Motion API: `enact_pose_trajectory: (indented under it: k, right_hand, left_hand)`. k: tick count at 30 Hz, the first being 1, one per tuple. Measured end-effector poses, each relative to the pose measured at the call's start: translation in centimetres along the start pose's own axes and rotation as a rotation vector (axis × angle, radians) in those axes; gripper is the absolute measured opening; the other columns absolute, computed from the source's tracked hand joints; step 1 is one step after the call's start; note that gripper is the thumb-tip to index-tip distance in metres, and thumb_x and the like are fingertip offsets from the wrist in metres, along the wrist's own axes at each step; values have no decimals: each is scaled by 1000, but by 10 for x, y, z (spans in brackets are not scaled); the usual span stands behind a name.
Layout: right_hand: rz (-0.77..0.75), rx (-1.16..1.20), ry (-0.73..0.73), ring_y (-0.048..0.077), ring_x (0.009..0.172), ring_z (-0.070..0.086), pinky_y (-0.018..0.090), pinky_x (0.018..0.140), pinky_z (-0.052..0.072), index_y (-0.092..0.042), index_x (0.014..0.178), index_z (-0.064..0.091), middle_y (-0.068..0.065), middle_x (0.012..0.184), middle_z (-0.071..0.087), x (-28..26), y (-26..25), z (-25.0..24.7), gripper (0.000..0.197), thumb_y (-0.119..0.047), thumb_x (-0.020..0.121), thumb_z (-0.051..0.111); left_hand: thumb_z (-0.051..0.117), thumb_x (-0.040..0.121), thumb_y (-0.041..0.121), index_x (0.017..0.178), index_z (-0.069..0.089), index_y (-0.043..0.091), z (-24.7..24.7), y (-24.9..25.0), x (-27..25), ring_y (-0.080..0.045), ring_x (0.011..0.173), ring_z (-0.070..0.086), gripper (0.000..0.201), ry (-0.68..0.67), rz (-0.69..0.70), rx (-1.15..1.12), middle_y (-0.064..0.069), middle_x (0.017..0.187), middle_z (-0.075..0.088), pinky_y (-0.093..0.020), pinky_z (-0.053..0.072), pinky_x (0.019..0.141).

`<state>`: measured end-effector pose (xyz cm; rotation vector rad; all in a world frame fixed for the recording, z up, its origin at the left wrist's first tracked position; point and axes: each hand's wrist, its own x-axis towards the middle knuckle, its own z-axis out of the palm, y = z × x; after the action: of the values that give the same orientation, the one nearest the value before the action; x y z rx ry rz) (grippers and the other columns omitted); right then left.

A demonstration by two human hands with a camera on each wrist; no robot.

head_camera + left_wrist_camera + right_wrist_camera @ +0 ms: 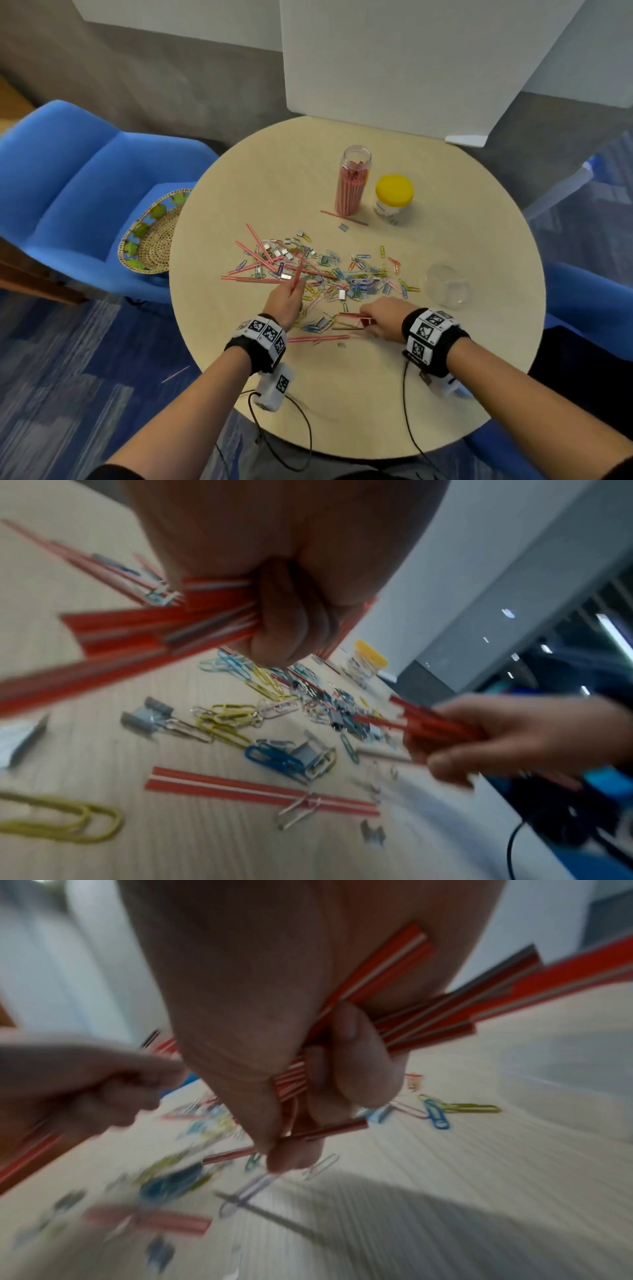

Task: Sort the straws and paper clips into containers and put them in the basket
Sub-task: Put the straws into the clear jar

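Red-and-white striped straws (255,255) and coloured paper clips (359,279) lie mixed in a pile on the round table (445,394). My left hand (286,298) grips a bundle of straws (143,626) at the pile's near left. My right hand (382,320) holds several straws (428,1020) and pinches one more (322,1130) just above the table. A tall clear jar (353,180) packed with straws stands open at the back. Beside it is a yellow-lidded jar (393,200). A clear lidless container (447,284) sits at the right.
A woven basket (152,236) with green leaf trim rests on the blue chair (78,192) left of the table. A loose straw (318,338) lies between my wrists. One straw (175,374) lies on the carpet. White boards stand behind the table.
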<state>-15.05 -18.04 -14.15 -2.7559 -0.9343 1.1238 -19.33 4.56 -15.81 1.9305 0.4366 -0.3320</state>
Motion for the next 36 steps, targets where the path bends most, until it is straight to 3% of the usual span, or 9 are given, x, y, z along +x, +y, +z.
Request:
enact_pose_trajectory:
  k: [5,11,13,16,20,24,27,32,36]
  right_hand:
    - [72,202,65,15,85,54,25,76,39,-23,114,60,-5,95,59,-1,32,-7,21,-34,99,51]
    - [249,544,306,10,57,50,25,57,38,-27,69,68,-12,61,49,-4,44,-28,37,-35,100,51]
    - [296,625,369,16,56,53,29,59,44,-28,64,68,-6,58,54,-3,46,-34,41,-36,100,50]
    - [314,732,448,19,56,53,32,64,44,-25,65,70,-2,57,56,-3,45,-39,44,-37,101,48]
    - [320,868,554,15,51,44,27,53,32,-23,64,69,-5,51,46,0,44,-42,43,-33,100,49]
    - [386,924,638,18,54,48,30,61,38,-23,62,68,1,55,51,-1,48,-44,42,-32,99,50]
    - [471,1018,703,16,47,42,28,53,35,-17,65,68,-5,47,47,0,53,-44,43,-30,101,47]
    - [536,1266,674,17,44,27,25,45,24,-11,69,63,2,50,33,1,59,-44,43,-31,103,45]
    - [533,1252,684,18,45,33,28,47,33,-11,74,63,2,51,38,1,61,-47,41,-32,103,44]
  left_hand:
    - [49,99,40,77,60,10,15,3,-4,-14,52,45,39,-116,120,336,2,59,50,-27,34,54]
    - [76,74,55,84,74,24,27,10,-4,-6,55,51,33,-267,160,551,10,57,52,-18,39,56]
    - [73,74,58,91,74,25,30,14,-4,-10,69,60,37,-331,174,755,8,69,61,-21,48,69]
    - [65,87,31,99,73,22,34,15,-5,-20,90,66,17,-340,179,915,0,92,70,-27,52,81]
    - [50,92,18,96,70,10,41,15,-10,-28,86,65,22,-333,169,1009,-10,91,68,-32,52,72]
    - [47,97,8,102,68,5,48,11,-13,-31,89,66,22,-358,209,1143,-13,96,67,-37,55,79]
    - [48,95,-2,107,64,2,55,12,-19,-33,93,66,21,-376,244,1239,-15,101,66,-39,56,83]
    - [42,98,-2,120,55,-2,62,13,-24,-32,100,65,26,-374,227,1223,-16,113,65,-38,54,85]
    - [36,100,4,138,39,-5,59,14,-14,-32,108,62,39,-412,99,1131,-20,131,57,-40,52,89]
